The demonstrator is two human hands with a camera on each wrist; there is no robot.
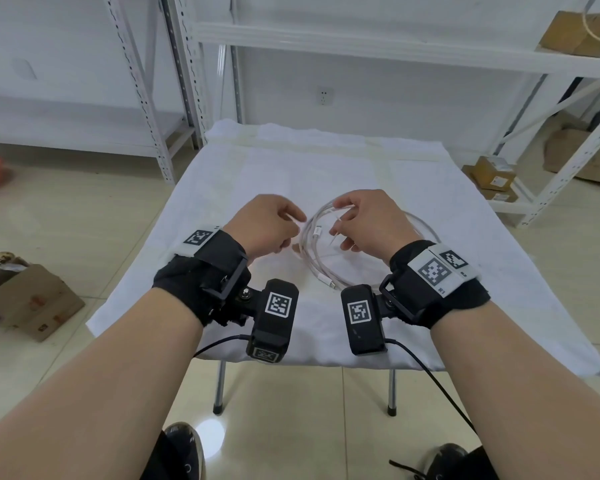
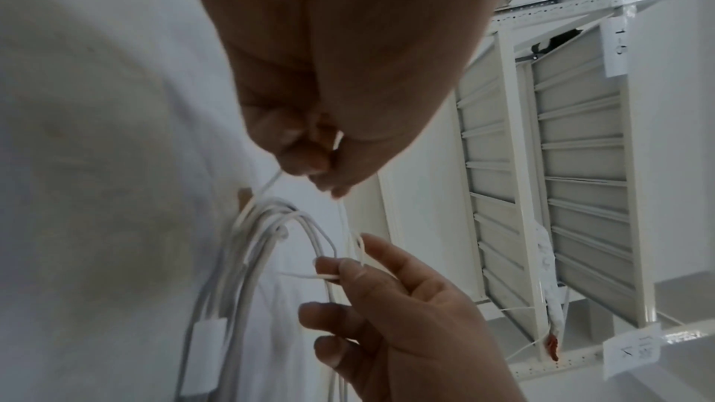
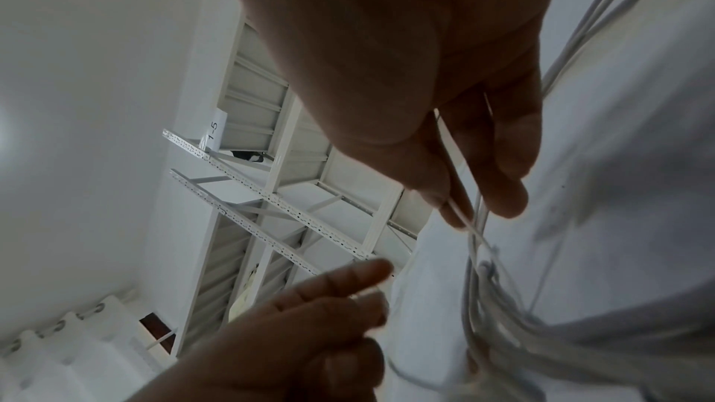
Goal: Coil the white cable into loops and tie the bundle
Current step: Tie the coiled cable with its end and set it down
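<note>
Left hand (image 1: 264, 225) fingers curled, pinching one end of thin white tie (image 2: 271, 184), likely to pull it snug; white cable (image 1: 321, 265) coiled in loops on table (image 1: 430, 306) near its front edge, just right of this hand; right hand (image 1: 368, 221) over coil's far side, pinching tie's other end against strands, steadying bundle for knot

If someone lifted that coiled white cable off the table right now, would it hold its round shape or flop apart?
Probably flop. The white cable lies in loose, uneven loops on the cloth, with a plug end sticking free. The thin tie, pinched by the left hand and right hand, looks not yet cinched. It seems light and springy.
</note>
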